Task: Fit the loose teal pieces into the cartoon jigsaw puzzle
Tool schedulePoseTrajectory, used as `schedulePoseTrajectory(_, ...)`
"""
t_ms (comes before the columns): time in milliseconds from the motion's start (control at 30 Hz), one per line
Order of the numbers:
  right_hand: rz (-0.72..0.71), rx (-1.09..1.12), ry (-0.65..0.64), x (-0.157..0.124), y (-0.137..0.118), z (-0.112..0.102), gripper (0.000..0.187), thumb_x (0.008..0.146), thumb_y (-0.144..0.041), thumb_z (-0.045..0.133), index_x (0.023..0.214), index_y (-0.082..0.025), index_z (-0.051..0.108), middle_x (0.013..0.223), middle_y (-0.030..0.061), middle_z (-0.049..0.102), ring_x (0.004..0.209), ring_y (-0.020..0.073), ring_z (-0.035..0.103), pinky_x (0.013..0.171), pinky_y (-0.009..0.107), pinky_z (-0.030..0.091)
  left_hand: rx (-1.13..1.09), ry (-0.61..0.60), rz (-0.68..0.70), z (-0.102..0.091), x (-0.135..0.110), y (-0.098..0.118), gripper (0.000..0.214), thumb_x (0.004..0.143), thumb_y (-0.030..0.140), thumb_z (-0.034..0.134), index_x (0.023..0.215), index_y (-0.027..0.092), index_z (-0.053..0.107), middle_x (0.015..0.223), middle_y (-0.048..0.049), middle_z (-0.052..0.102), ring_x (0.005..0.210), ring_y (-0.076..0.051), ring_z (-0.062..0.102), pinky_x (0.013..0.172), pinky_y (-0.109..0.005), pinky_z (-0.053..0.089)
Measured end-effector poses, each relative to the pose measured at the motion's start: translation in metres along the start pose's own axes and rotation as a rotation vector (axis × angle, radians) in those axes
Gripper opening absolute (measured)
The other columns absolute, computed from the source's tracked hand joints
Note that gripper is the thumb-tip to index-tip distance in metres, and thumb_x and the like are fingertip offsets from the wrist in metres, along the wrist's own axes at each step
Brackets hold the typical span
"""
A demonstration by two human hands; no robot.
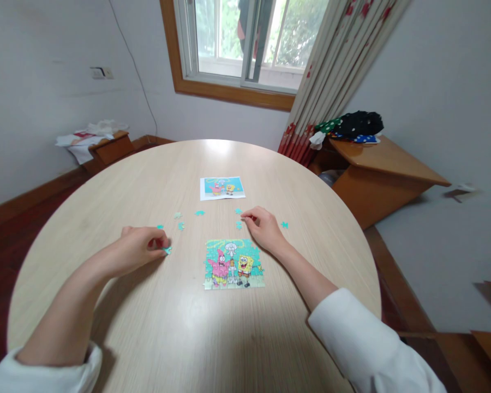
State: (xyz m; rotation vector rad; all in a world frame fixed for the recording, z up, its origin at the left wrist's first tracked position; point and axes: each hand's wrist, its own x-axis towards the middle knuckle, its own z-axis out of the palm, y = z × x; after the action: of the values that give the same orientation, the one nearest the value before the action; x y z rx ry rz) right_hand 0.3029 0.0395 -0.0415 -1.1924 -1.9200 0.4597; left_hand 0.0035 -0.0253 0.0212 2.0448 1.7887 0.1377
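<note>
A small cartoon jigsaw puzzle (234,264), mostly assembled, lies on the round wooden table (188,338) in front of me. My left hand (141,244) rests to the left of it, fingers pinched on a teal puzzle piece (167,250). My right hand (264,226) sits just above the puzzle's top right corner, fingertips curled onto a teal piece (239,224) on the table. Several loose teal pieces (199,213) lie scattered beyond the hands. A printed reference picture (222,187) lies farther back.
A low wooden cabinet (376,174) with dark dotted cloth on it stands at the right by a curtain (335,71). A small wooden stand (108,147) with papers is at the left wall. One loose piece (285,225) lies right of my right hand.
</note>
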Motion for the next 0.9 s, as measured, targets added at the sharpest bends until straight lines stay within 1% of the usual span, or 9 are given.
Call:
schedulePoseTrajectory(67, 0.0, -0.001, 0.0, 0.0, 0.001, 0.001, 0.019, 0.08, -0.01, 0.053, 0.078, -0.019, 0.069, 0.081, 0.0048, 0.069, 0.074, 0.0164, 0.061, 0.073, 0.032, 0.047, -0.021, 0.041, -0.001, 0.0, 0.001, -0.004, 0.019, 0.068, 0.035, 0.05, 0.065, 0.022, 0.063, 0.063, -0.0019, 0.064, 0.062, -0.02, 0.056, 0.079, -0.037, 0.038)
schedulePoseTrajectory(167, 0.001, -0.006, 0.003, 0.0, 0.001, 0.001, 0.019, 0.08, -0.009, 0.053, 0.078, -0.019, 0.069, 0.08, 0.0044, 0.069, 0.074, 0.0161, 0.06, 0.073, 0.031, 0.046, -0.007, 0.098, -0.044, 0.0, 0.004, -0.011, 0.021, 0.068, 0.036, 0.049, 0.067, 0.022, 0.065, 0.063, -0.0028, 0.065, 0.061, -0.02, 0.056, 0.077, -0.037, 0.039)
schedulePoseTrajectory(300, 0.005, 0.0, -0.008, 0.0, 0.0, 0.0, 0.02, 0.08, -0.009, 0.053, 0.078, -0.019, 0.069, 0.08, 0.0044, 0.068, 0.073, 0.0159, 0.06, 0.073, 0.031, 0.046, 0.033, 0.098, -0.055, 0.003, 0.009, -0.016, 0.021, 0.069, 0.035, 0.048, 0.066, 0.022, 0.065, 0.062, -0.0024, 0.065, 0.061, -0.021, 0.057, 0.078, -0.039, 0.037)
schedulePoseTrajectory(400, 0.015, 0.004, -0.01, 0.0, -0.001, 0.0, 0.02, 0.08, -0.009, 0.053, 0.078, -0.019, 0.07, 0.08, 0.0046, 0.069, 0.073, 0.0162, 0.06, 0.073, 0.032, 0.046, 0.052, 0.115, -0.062, 0.006, 0.012, -0.017, 0.022, 0.07, 0.037, 0.048, 0.068, 0.022, 0.064, 0.064, -0.0023, 0.067, 0.063, -0.022, 0.059, 0.078, -0.039, 0.037)
schedulePoseTrajectory(533, 0.024, 0.003, -0.015, 0.0, 0.0, 0.001, 0.019, 0.08, -0.009, 0.053, 0.078, -0.019, 0.07, 0.08, 0.0048, 0.068, 0.073, 0.0164, 0.06, 0.072, 0.032, 0.047, 0.097, 0.191, -0.094, 0.007, 0.014, -0.015, 0.023, 0.072, 0.037, 0.047, 0.073, 0.022, 0.065, 0.07, -0.004, 0.069, 0.069, -0.024, 0.061, 0.078, -0.039, 0.036)
schedulePoseTrajectory(667, 0.026, -0.006, -0.016, 0.0, 0.0, 0.0, 0.02, 0.08, -0.008, 0.053, 0.079, -0.019, 0.069, 0.08, 0.0049, 0.068, 0.075, 0.0166, 0.06, 0.073, 0.031, 0.046, 0.095, 0.235, -0.159, 0.001, 0.013, -0.011, 0.023, 0.073, 0.04, 0.049, 0.069, 0.022, 0.062, 0.069, -0.0049, 0.068, 0.072, -0.025, 0.06, 0.075, -0.037, 0.037)
schedulePoseTrajectory(833, -0.046, -0.003, -0.028, -0.002, -0.002, -0.004, 0.026, 0.077, -0.003, 0.05, 0.081, -0.019, 0.069, 0.081, 0.0049, 0.064, 0.081, 0.0175, 0.06, 0.078, 0.033, 0.045, 0.045, 0.405, -0.27, -0.005, 0.007, -0.011, 0.028, 0.08, 0.042, 0.041, 0.066, 0.02, 0.052, 0.067, -0.0032, 0.059, 0.069, -0.021, 0.054, 0.065, -0.032, 0.036)
schedulePoseTrajectory(900, -0.064, 0.0, -0.059, -0.003, -0.002, -0.006, 0.027, 0.076, -0.003, 0.05, 0.08, -0.02, 0.07, 0.083, 0.0048, 0.063, 0.084, 0.0179, 0.059, 0.081, 0.035, 0.044, 0.038, 0.436, -0.312, -0.006, 0.007, -0.013, 0.031, 0.082, 0.044, 0.038, 0.065, 0.021, 0.049, 0.066, -0.0027, 0.056, 0.067, -0.019, 0.052, 0.063, -0.031, 0.035)
